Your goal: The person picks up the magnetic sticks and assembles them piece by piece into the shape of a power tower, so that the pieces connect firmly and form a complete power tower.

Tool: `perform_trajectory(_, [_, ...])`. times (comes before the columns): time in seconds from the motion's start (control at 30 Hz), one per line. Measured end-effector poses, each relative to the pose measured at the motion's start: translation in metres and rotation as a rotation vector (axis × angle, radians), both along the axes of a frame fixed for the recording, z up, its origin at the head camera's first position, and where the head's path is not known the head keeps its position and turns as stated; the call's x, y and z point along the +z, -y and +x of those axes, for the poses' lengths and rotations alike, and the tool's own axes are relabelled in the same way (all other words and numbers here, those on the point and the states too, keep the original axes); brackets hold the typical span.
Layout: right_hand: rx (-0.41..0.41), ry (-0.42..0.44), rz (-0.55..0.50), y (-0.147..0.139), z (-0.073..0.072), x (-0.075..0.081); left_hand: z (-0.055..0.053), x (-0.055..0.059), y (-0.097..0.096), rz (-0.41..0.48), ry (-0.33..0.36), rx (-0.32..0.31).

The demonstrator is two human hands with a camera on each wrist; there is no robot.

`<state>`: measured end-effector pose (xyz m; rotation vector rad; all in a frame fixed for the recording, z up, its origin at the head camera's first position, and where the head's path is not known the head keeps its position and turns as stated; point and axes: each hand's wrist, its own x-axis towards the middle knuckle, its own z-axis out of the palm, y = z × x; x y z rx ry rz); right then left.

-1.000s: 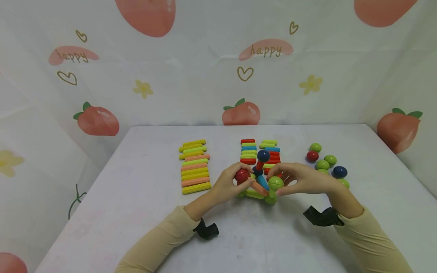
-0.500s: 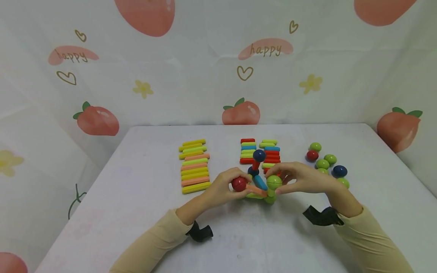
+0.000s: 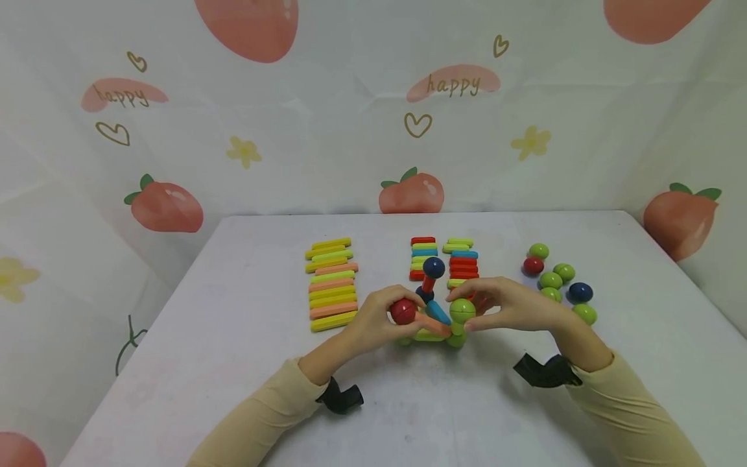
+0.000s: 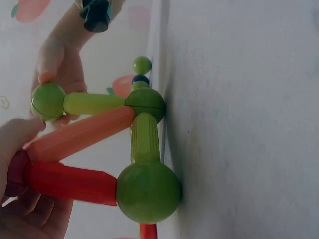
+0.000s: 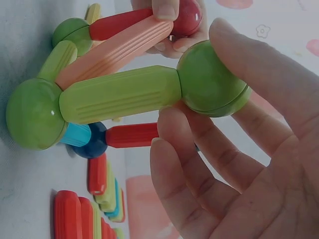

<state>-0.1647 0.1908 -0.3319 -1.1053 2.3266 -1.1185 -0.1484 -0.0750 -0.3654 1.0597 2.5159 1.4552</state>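
Between both hands stands a frame of magnetic rods and balls. My left hand (image 3: 373, 319) grips the red ball (image 3: 403, 311) at one top corner, its thumb by the end of the orange rod (image 5: 119, 47). From that ball a red rod (image 4: 70, 183) runs down to a green base ball (image 4: 148, 192). My right hand (image 3: 513, 308) pinches the top green ball (image 3: 462, 311), which sits on an upright green rod (image 5: 122, 94). The orange rod slants down to the base ball (image 5: 35, 113) under it. Behind, a navy ball (image 3: 434, 267) tops another red rod.
Yellow, green and orange rods (image 3: 332, 295) lie in a column on the left of the table (image 3: 262, 272). Shorter red, green and blue rods (image 3: 463, 263) lie in two columns behind the frame. Several loose balls (image 3: 550, 280) are at the right.
The frame has shifted left, its navy-topped post with it. My left hand has moved slightly left and down with the red ball; my right hand has followed a little left, still pinching the green ball.
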Motion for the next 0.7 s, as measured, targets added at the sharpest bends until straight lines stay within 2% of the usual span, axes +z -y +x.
perform_trajectory(0.13, [0.003, -0.001, 0.002, 0.0, 0.0, 0.0, -0.006, 0.002, 0.009, -0.072, 0.042, -0.066])
perform_trajectory(0.27, [-0.007, 0.009, 0.011, 0.001, 0.001, 0.0, -0.018, 0.005, 0.03, -0.16, 0.077, -0.118])
perform_trajectory(0.33, [-0.009, 0.016, 0.012, 0.001, 0.001, 0.0, -0.024, 0.006, 0.044, -0.217, 0.083, -0.102])
perform_trajectory(0.47, [-0.005, 0.016, 0.01, 0.001, 0.001, 0.0, -0.032, 0.005, 0.067, -0.364, 0.1, -0.009])
perform_trajectory(0.57, [-0.003, 0.015, 0.008, 0.001, 0.001, 0.0, -0.035, 0.0, 0.076, -0.441, 0.097, 0.029])
perform_trajectory(0.7, [-0.007, 0.013, 0.015, 0.001, 0.001, 0.0, -0.037, -0.006, 0.078, -0.481, 0.07, 0.039])
